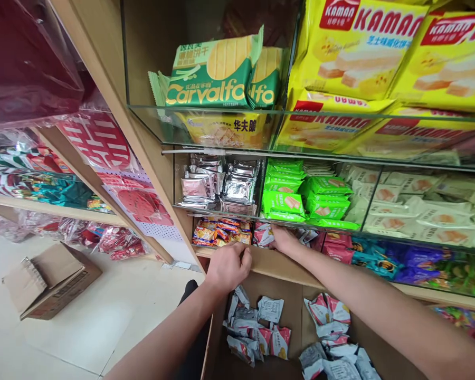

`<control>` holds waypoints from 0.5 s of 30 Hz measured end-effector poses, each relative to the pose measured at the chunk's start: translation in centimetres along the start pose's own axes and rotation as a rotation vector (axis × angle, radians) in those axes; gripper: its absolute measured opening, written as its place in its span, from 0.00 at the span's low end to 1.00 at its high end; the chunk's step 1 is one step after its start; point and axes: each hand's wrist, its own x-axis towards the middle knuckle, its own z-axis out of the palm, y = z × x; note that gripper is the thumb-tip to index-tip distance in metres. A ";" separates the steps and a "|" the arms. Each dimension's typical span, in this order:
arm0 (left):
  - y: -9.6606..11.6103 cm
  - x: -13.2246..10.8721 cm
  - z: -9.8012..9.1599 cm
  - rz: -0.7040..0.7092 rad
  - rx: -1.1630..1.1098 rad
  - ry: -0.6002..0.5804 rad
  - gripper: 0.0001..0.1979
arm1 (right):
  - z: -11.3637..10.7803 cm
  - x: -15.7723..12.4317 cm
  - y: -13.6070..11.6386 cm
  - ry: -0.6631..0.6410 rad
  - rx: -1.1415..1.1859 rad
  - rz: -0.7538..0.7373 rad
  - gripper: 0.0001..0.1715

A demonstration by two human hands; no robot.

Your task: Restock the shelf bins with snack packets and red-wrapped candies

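My left hand point(227, 266) is closed at the upper left corner of an open cardboard box point(277, 262), gripping its edge. Inside the box lie two loose heaps of small pink-and-white snack packets point(280, 340). My right hand point(284, 240) reaches over the box's far edge into a low shelf compartment, among snack packets of the same pink-and-white kind point(263, 235). Its fingers are mostly hidden by the packets and the shelf above. Left of it, the adjoining compartment holds small orange-and-yellow wrapped snacks point(221, 232).
Above, glass-fronted shelves hold green Carvalfo packs point(209, 74), yellow Kaman packs point(360, 53), silver packets point(237, 187) and bright green packets point(283, 203). A wooden upright point(122, 121) stands at left. Another cardboard box point(55, 279) lies on the tiled floor point(142, 306).
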 end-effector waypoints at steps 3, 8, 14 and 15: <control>0.1 0.0 -0.1 -0.022 -0.013 -0.015 0.16 | 0.3 0.1 0.5 -0.005 -0.046 0.018 0.21; 0.1 0.1 -0.1 -0.001 -0.003 -0.012 0.16 | 0.2 0.1 0.5 0.023 -0.080 0.043 0.17; 0.0 0.1 0.0 0.014 0.029 -0.002 0.15 | -0.1 -0.1 -0.3 0.019 -0.054 0.014 0.31; 0.0 0.1 0.0 0.018 0.032 0.000 0.15 | -0.1 0.0 -0.3 0.009 -0.041 0.018 0.31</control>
